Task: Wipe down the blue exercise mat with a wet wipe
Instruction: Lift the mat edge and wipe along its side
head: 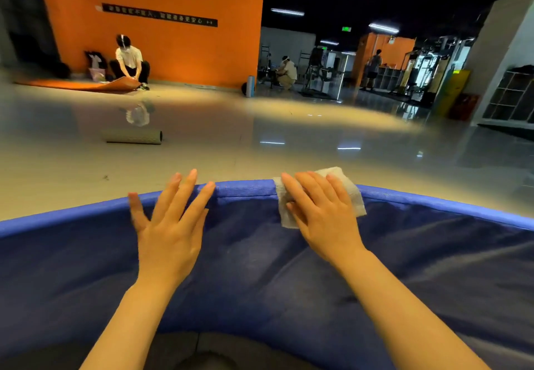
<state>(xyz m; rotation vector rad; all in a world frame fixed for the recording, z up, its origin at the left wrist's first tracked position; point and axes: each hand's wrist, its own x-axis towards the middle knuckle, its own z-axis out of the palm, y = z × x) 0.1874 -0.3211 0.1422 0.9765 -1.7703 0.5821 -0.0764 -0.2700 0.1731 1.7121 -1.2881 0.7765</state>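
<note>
The blue exercise mat (260, 268) fills the lower half of the head view, its far edge curving across the middle. My right hand (320, 210) lies flat with straight fingers on a white wet wipe (351, 193), pressing it onto the mat's far edge; part of the wipe hangs over the edge. My left hand (170, 219) rests flat on the mat beside it, fingers spread and reaching the far edge, holding nothing.
Beyond the mat is glossy floor with a rolled grey mat (133, 137) lying on it. A person (130, 60) crouches at an orange mat (83, 84) by the orange wall. Gym machines and other people stand far right.
</note>
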